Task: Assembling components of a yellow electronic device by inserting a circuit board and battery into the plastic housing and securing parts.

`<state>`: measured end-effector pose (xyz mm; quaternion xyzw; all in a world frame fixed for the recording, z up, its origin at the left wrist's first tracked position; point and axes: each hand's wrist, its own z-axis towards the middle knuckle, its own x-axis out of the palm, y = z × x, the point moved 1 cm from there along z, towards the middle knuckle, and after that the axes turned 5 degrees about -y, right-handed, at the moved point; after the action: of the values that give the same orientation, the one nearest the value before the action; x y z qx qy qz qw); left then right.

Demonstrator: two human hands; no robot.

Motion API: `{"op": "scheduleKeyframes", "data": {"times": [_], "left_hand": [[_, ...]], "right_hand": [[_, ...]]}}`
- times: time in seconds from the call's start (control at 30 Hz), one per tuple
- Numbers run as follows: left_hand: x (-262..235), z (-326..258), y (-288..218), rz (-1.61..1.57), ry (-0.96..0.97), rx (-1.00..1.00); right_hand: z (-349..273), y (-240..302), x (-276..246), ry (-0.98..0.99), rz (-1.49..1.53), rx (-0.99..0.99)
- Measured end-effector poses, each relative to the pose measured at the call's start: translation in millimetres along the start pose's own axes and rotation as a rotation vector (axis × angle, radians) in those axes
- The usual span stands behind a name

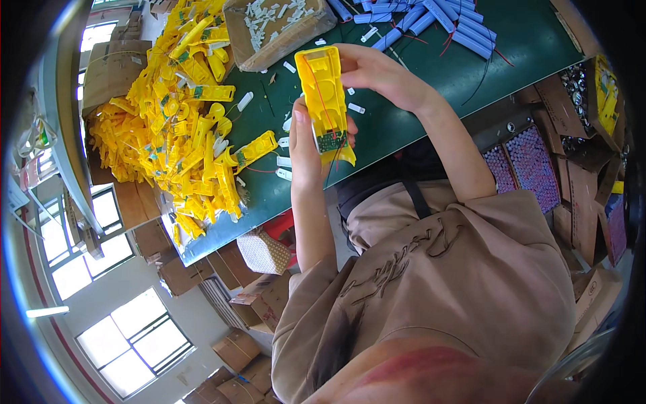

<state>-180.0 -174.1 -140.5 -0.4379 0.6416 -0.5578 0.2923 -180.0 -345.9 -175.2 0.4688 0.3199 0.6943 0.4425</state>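
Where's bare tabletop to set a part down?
Bare green tabletop lies right of the blue cylinders; a smaller patch sits between the yellow pile and left forearm. Crowded: beside the cardboard tray and around the yellow housing, with loose white pieces.

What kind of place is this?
Looks like an electronics assembly workshop. Heaped yellow plastic housings and blue wired cylinders, possibly batteries, share the green worktable, and the left hand holds an open yellow housing with a green circuit board inside.

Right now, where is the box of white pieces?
In the head view, the box is at the top, left of centre, between yellow casings and blue cylinders.
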Motion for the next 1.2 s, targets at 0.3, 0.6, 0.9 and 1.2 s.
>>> {"op": "scheduleKeyframes", "data": {"times": [0.3,0.6,0.9,1.2], "left_hand": [[5.8,12.0,6.5,-0.036,0.014,-0.003],[9.7,15.0,6.0,0.001,0.064,0.094],[11.6,9.4,4.0,0.035,0.043,0.142],[13.5,8.4,4.6,0.483,-0.249,0.542]], "right_hand": [[-3.2,1.3,22.5,-0.290,-0.058,0.152],[-4.7,-12.5,27.6,-0.291,0.062,0.093],[-6.9,-15.7,28.0,-0.332,0.077,0.044],[-5.3,-8.0,36.6,-0.493,-0.501,-0.200]]}}
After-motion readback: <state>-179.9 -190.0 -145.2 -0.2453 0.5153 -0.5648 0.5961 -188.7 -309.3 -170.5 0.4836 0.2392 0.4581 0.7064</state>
